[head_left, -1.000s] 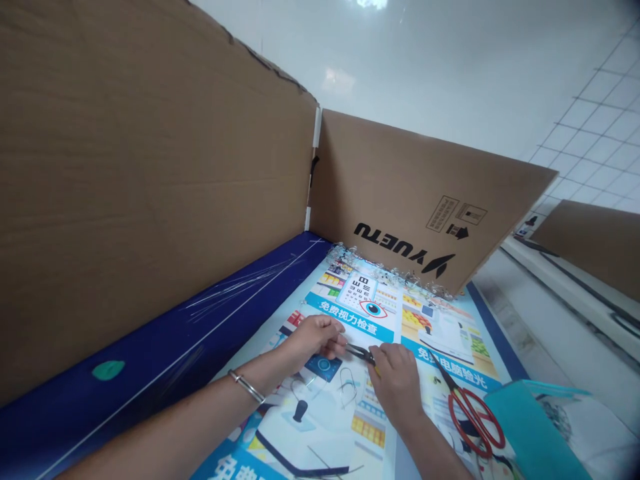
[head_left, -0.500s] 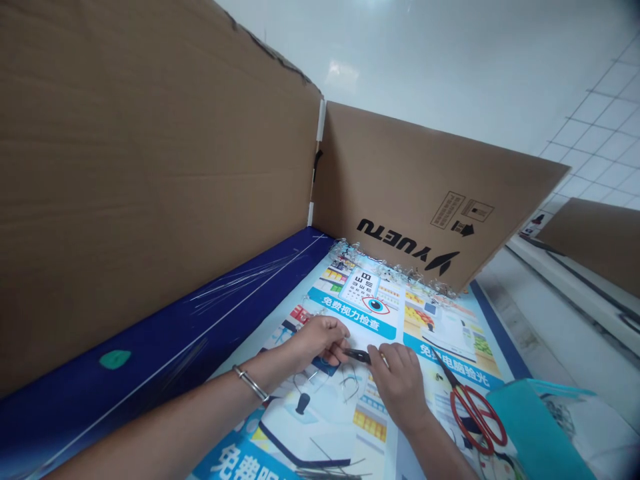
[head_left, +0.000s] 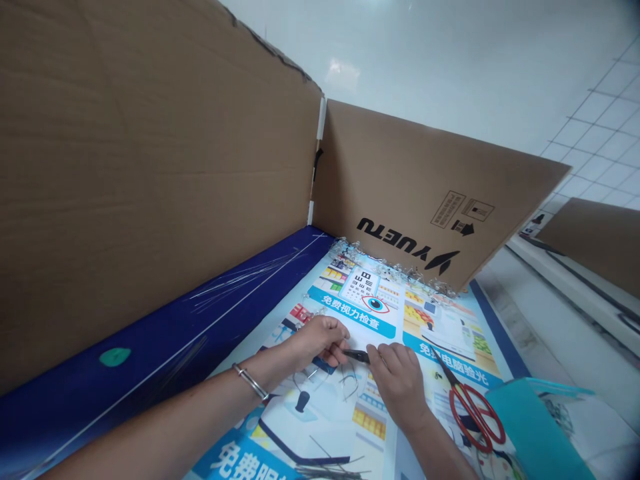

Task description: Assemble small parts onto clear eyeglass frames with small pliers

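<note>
My right hand (head_left: 397, 377) is wrapped round the handles of dark pliers (head_left: 358, 355), whose jaws point left and reach the fingers of my left hand (head_left: 324, 339). That left hand is closed in a pinch, bent thin wire (head_left: 350, 385) hanging just below it; its fingertips hide where wire and jaws meet. A metal bangle (head_left: 250, 382) is on the left wrist. To the right of my right hand lie red-handled scissors (head_left: 475, 413), blades pointing up and left. Several straight wire pieces (head_left: 335, 472) lie at the bottom of the view.
A printed poster sheet (head_left: 400, 427) covers the work surface. Cardboard walls (head_left: 165, 173) stand at the left and back, small twisted wire pieces (head_left: 400, 275) piled along the back one. Long thin wires (head_left: 240, 280) lie on the blue strip. A teal box (head_left: 535, 423) stands right.
Almost nothing differs. Both hands and the pliers hold nearly the same place, with only a very slight shift of the right hand.
</note>
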Demonstrator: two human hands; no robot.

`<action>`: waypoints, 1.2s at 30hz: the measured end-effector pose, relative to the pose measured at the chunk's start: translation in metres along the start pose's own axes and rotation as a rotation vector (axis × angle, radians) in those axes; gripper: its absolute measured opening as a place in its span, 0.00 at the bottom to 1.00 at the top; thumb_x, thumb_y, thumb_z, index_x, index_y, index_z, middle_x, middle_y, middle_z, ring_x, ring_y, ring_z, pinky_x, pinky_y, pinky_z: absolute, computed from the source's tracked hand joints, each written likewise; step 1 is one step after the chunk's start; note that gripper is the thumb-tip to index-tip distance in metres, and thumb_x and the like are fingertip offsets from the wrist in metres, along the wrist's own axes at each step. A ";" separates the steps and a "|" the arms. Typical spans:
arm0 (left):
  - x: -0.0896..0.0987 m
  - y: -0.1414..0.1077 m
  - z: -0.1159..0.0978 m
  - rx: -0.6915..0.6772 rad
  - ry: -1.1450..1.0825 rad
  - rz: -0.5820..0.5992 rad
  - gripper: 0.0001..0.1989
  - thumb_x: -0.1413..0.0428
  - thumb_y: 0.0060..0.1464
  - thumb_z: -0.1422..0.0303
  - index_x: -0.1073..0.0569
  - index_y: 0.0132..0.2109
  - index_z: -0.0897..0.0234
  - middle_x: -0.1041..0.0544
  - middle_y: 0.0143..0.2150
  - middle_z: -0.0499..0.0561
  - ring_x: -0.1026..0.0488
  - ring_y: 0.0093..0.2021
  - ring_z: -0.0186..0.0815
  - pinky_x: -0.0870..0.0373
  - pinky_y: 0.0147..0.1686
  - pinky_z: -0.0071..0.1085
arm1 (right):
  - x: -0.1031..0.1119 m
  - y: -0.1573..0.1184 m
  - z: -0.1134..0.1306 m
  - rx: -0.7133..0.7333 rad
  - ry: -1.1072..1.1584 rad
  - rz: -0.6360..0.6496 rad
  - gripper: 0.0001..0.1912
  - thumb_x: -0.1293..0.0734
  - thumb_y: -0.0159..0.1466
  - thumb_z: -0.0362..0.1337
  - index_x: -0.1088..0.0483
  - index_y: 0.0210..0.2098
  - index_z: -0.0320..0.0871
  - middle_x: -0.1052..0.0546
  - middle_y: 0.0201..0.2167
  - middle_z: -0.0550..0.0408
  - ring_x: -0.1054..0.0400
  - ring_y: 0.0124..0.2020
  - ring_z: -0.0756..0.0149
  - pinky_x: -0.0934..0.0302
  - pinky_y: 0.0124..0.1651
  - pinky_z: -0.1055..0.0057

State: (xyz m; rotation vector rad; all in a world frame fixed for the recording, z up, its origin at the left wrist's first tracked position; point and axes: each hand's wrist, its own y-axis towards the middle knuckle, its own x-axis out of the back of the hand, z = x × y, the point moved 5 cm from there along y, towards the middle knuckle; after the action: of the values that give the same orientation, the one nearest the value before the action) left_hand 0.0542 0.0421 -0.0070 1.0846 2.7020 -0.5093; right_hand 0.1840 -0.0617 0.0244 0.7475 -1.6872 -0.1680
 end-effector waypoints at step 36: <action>-0.001 0.001 -0.003 -0.094 0.090 0.033 0.10 0.47 0.48 0.63 0.32 0.33 0.67 0.27 0.25 0.48 0.27 0.21 0.31 0.35 0.16 0.22 | -0.001 0.002 0.003 -0.002 -0.032 0.061 0.12 0.41 0.61 0.31 0.35 0.45 0.42 0.31 0.31 0.52 0.43 0.32 0.64 0.50 0.34 0.64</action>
State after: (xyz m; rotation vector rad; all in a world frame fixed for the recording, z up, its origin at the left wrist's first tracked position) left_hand 0.0557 0.0433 -0.0044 1.1514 2.7479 -0.3328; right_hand 0.1805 -0.0603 0.0238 0.6949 -1.7377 -0.1395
